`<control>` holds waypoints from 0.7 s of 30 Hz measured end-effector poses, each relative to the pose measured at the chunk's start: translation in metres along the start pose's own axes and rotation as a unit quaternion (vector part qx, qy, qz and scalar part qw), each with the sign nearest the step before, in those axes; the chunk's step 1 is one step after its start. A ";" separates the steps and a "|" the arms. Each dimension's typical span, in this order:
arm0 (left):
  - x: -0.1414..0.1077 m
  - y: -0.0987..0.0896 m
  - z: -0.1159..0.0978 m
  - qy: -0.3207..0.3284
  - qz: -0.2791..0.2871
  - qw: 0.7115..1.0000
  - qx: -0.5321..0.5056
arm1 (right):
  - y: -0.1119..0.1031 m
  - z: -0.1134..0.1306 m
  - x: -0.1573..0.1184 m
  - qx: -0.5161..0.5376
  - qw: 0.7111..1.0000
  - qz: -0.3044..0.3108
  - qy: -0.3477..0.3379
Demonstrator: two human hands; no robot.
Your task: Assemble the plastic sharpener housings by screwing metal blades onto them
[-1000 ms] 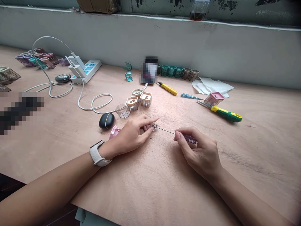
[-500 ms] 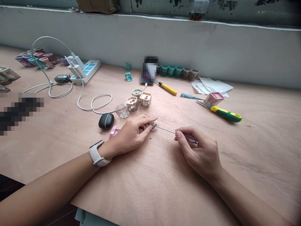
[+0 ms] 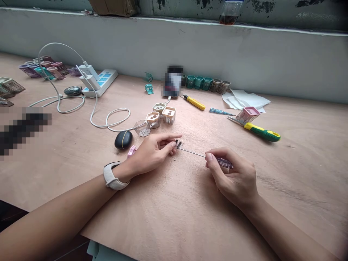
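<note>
Right hand [image 3: 233, 177] pinches the light, stiff screwdriver [image 3: 193, 153] by its handle [image 3: 224, 162]; left hand [image 3: 152, 154], grip unclear, sits beside a tiny metal part [image 3: 178, 144].

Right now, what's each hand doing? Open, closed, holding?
Left hand: half-closed at a small metal part; can't tell if it's gripping it.
Right hand: closed, holding a thin screwdriver by its purple handle.
</note>
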State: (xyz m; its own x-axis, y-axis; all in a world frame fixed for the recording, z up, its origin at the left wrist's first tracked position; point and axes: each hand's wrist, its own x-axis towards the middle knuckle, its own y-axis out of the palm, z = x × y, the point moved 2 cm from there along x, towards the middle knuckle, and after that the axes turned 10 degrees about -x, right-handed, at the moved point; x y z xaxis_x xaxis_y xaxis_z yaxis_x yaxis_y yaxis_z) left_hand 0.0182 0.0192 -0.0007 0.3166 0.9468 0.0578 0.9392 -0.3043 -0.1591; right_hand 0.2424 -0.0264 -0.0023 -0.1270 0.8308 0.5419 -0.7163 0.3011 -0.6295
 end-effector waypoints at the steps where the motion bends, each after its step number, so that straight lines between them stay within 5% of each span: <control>1: 0.000 0.000 0.000 -0.004 0.004 1.000 -0.013 | 0.000 0.000 0.000 0.001 1.000 -0.003 -0.001; 21: -0.001 0.002 0.000 -0.065 0.033 0.995 -0.071 | 0.001 0.002 0.003 -0.029 0.999 -0.034 -0.018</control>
State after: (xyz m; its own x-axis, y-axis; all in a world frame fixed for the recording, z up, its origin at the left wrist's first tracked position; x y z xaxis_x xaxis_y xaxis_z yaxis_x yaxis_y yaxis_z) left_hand 0.0201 0.0175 -0.0014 0.3676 0.9267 -0.0777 0.9289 -0.3699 -0.0162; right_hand 0.2400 -0.0246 -0.0007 -0.1049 0.7902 0.6038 -0.6836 0.3837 -0.6209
